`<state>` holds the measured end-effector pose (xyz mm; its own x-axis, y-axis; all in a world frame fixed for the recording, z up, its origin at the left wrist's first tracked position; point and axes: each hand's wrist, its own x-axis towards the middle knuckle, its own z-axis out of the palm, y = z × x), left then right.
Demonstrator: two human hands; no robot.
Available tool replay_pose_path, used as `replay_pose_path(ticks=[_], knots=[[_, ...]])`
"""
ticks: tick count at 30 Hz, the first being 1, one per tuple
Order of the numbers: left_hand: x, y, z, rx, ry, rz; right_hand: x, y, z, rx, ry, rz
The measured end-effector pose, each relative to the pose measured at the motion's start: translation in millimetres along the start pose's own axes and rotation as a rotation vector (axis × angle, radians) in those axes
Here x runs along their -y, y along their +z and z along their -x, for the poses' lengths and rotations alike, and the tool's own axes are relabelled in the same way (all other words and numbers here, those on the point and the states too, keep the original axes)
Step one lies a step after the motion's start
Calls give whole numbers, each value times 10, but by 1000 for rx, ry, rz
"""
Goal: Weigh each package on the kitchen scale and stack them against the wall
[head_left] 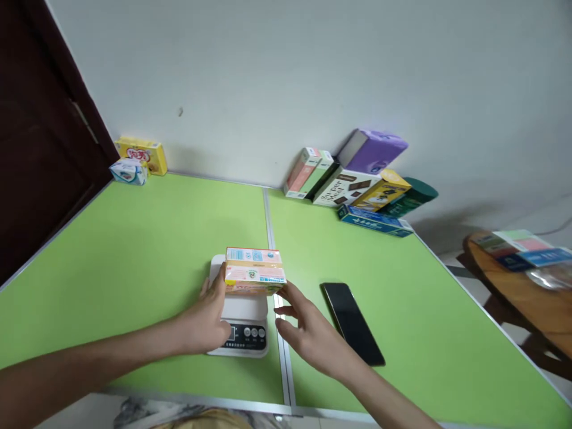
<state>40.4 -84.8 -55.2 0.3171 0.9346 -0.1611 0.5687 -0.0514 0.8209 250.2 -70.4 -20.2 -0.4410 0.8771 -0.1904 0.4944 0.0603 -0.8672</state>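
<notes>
A pink and white carton is held over the white plate of a kitchen scale; I cannot tell whether it rests on the plate. My left hand grips the carton's left end, its thumb in front of the scale's display. At the carton's lower right corner, my right hand holds on with the fingertips, while its other fingers are loosely curled. Part of the scale's dark button panel shows below the carton. To the right of my right hand lies a black smartphone.
Against the wall at the back right stand several boxes, among them a white Super Meal box, a purple pack and a blue box. A yellow box and a small white pack sit back left. A wooden stool holds packages.
</notes>
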Motion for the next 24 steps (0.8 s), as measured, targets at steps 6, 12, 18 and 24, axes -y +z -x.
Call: replay_pose_path(ticks=[6, 12, 18, 24], knots=[[-66, -158, 89, 71, -140, 35, -222, 105, 60, 64, 81, 0], [21, -380, 8, -56, -84, 37, -467, -253, -178, -82, 66, 30], [136, -531, -172, 57, 153, -38, -371, -353, -376, 24, 9, 156], [270, -609, -398, 144, 148, 76, -228, -198, -612, 24, -79, 305]])
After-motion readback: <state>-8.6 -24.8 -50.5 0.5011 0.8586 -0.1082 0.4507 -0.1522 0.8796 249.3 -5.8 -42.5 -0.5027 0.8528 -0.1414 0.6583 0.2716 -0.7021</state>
